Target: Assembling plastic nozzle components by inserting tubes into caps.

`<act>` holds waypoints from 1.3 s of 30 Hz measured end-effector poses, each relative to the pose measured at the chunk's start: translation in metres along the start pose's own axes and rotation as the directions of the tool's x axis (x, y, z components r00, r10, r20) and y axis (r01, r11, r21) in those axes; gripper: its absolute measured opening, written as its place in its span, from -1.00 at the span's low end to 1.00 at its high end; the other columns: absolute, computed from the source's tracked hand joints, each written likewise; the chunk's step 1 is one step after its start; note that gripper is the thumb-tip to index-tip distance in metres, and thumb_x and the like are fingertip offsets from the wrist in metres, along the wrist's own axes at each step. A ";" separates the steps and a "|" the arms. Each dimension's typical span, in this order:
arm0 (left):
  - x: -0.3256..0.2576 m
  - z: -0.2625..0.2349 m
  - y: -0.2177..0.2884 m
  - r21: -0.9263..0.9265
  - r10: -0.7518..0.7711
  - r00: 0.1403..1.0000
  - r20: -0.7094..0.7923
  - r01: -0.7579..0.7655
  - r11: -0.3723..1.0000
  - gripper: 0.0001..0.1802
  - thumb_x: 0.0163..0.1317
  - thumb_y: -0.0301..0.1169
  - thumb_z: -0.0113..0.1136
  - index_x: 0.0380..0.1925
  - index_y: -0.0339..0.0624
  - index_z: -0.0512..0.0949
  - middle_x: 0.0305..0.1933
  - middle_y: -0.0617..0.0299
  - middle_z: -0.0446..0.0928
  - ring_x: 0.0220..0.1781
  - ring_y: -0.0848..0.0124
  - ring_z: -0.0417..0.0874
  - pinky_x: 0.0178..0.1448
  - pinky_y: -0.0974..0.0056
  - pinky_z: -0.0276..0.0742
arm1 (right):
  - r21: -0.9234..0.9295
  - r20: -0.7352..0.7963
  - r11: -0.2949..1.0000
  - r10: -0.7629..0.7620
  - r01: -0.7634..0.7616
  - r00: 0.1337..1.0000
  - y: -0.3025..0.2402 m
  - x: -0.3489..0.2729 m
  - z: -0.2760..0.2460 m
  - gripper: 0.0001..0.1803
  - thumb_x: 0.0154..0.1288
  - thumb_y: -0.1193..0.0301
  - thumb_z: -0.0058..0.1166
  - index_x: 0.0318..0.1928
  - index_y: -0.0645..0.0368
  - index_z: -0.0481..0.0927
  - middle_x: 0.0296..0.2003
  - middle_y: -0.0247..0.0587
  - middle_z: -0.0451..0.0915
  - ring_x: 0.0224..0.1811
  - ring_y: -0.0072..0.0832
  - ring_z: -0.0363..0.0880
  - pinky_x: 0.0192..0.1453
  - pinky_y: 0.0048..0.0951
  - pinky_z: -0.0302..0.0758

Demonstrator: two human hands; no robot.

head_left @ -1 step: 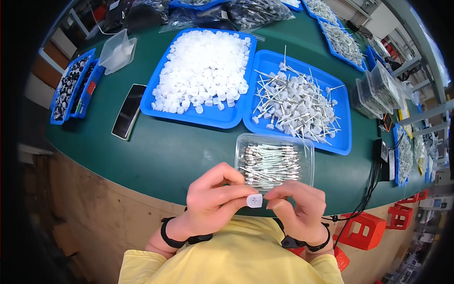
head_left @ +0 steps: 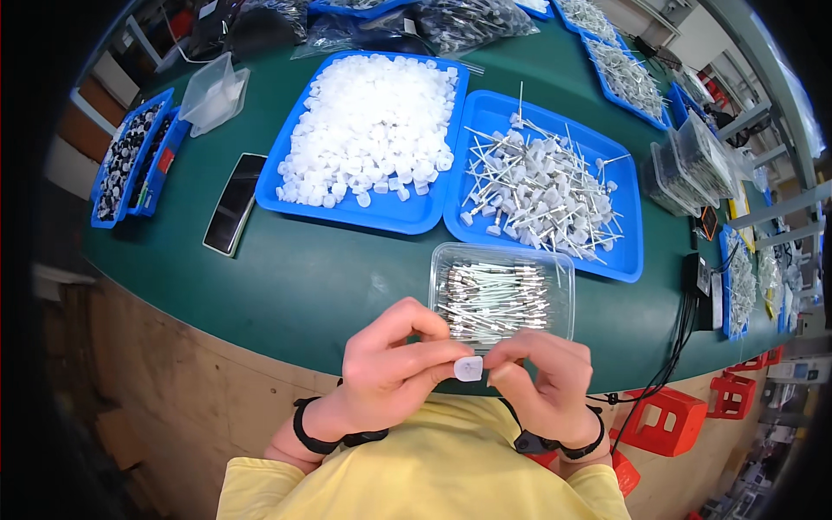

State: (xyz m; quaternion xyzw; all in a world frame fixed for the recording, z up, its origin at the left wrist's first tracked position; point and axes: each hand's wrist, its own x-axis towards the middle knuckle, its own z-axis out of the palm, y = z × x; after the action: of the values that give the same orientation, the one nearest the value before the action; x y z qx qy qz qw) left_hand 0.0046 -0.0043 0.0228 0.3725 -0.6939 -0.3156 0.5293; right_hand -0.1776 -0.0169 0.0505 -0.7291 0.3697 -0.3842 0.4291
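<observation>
Between thumb and forefinger, my left hand (head_left: pixel 390 354) pinches a small white plastic cap (head_left: pixel 468 368), its flat face turned up. My right hand (head_left: pixel 548 381) is closed in a pinch at the cap's right side. Whatever its fingertips hold, if anything, is too small to make out. Just beyond both hands stands a clear plastic box (head_left: pixel 566 299) of thin pale rods with metal ends. Farther off, a blue tray (head_left: pixel 416 221) holds a heap of similar white caps. To its right, another blue tray (head_left: pixel 631 247) carries rods with whitish caps on their ends.
A phone (head_left: pixel 234 205) lies on the green table (head_left: pixel 295 277), left of the trays. Blue bins (head_left: pixel 143 165) of small dark and white parts stand farther left. Stacked clear boxes (head_left: pixel 689 169) and black cables (head_left: pixel 680 347) are at right. Red stools (head_left: pixel 663 422) stand beyond the table's edge.
</observation>
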 end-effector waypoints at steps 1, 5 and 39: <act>0.000 0.000 0.002 0.004 0.002 1.000 -0.001 -0.002 1.000 -0.74 -0.22 -0.70 0.27 -0.42 -0.30 0.59 -0.47 0.21 0.40 -0.51 0.44 0.39 -0.51 0.41 0.28 | 0.019 0.007 1.000 0.011 -0.011 1.000 0.000 -0.001 0.001 -0.90 0.08 0.52 0.14 -0.41 0.32 0.53 -0.62 -0.27 0.49 -0.69 -0.62 0.38 -0.64 -0.61 0.28; -0.002 0.001 0.005 0.009 -0.034 0.999 0.008 0.034 0.999 -0.73 -0.25 -0.71 0.26 -0.42 -0.30 0.58 -0.47 0.21 0.40 -0.50 0.42 0.40 -0.51 0.39 0.29 | 0.096 0.034 0.994 0.044 -0.047 0.998 0.004 -0.002 0.003 -0.90 0.13 0.51 0.11 -0.43 0.31 0.55 -0.65 -0.28 0.48 -0.70 -0.66 0.36 -0.66 -0.63 0.25; 0.075 -0.018 -0.138 0.743 -0.297 0.939 -0.174 0.324 0.586 -0.84 -0.13 -0.50 0.27 -0.61 -0.30 0.47 -0.53 0.09 0.42 -0.50 0.17 0.46 -0.39 0.21 0.37 | -0.826 -0.306 0.549 -0.247 -0.128 0.920 0.069 0.030 -0.088 -0.89 0.07 0.51 0.12 -0.36 0.27 0.54 -0.48 -0.13 0.54 -0.50 -0.29 0.52 -0.50 -0.39 0.42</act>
State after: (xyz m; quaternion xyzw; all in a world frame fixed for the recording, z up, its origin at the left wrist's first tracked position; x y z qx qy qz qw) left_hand 0.0350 -0.1411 -0.0500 0.6799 -0.6773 -0.0761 0.2706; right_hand -0.2561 -0.0970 0.0249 -0.7654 0.5585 -0.3133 -0.0637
